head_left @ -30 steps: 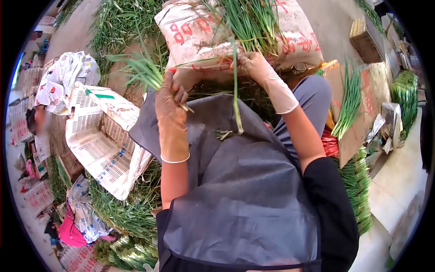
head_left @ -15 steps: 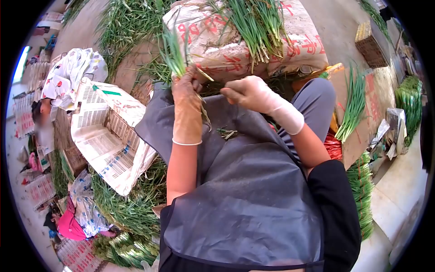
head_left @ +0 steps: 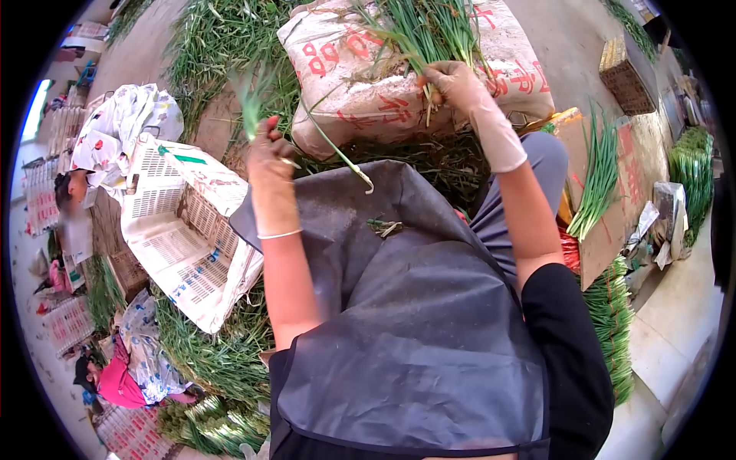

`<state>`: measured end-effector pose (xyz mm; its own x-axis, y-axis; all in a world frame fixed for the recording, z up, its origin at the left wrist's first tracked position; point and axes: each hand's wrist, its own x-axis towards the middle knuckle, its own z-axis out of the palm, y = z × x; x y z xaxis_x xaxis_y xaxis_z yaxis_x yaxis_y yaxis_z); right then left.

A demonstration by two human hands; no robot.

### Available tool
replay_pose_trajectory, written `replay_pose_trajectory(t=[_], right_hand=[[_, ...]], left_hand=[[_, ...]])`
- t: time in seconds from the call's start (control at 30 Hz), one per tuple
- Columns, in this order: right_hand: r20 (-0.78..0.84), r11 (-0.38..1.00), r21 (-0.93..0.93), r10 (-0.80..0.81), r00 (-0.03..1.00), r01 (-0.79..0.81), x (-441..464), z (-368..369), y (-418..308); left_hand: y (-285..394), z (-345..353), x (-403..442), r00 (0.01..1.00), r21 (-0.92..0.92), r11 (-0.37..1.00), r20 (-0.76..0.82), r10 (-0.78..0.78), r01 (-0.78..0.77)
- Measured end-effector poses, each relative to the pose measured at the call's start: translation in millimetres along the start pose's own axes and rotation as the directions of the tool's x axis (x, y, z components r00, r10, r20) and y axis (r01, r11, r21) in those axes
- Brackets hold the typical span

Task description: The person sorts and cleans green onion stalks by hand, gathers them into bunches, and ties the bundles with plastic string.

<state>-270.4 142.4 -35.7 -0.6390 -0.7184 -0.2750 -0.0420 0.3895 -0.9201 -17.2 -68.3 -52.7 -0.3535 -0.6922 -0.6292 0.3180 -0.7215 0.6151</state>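
Note:
My left hand, in a thin glove, is closed round a small clump of green onions whose leaves point up and are smeared by motion. My gloved right hand pinches at the lower ends of the green onion bunch lying on a white sack with red print. How many stalks its fingers grip I cannot tell. Between the hands, one loose stalk slants with its pale end over my dark apron. A few trimmings lie on the apron.
A white printed crate stands at my left, among heaps of green leaves. More green onions lie on cardboard at my right. A person in a pink top is at the lower left. A box stands at the far right.
My left hand has moved left and slightly down with its clump. My right hand has gone up and forward to the bunch on the sack. A loose stalk now shows between them.

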Motion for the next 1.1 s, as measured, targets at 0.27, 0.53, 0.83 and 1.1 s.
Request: replay_pose_trajectory(t=[0.27, 0.53, 0.83, 1.1], right_hand=[[0.245, 0.602, -0.759, -0.088, 0.966, 0.248, -54, 48, -37], [-0.333, 0.542, -0.808, -0.1, 0.938, -0.23, 21, -6, 64], [-0.214, 0.981, 0.188, -0.003, 0.977, 0.044, -24, -27, 13], [0.035, 0.918, 0.338, -0.231, 0.972, 0.206, -96, 47, -11]], left_hand=[[50, 14, -28, 0.984, -0.208, 0.969, 0.091, 0.153, -0.131], [13, 54, -85, 0.963, -0.108, 0.969, 0.127, 0.236, -0.223], [7, 77, -100, 0.718, 0.114, 0.71, 0.179, 0.673, -0.695], [-57, 76, -105, 0.957, 0.193, 0.98, 0.289, -0.019, -0.039]])
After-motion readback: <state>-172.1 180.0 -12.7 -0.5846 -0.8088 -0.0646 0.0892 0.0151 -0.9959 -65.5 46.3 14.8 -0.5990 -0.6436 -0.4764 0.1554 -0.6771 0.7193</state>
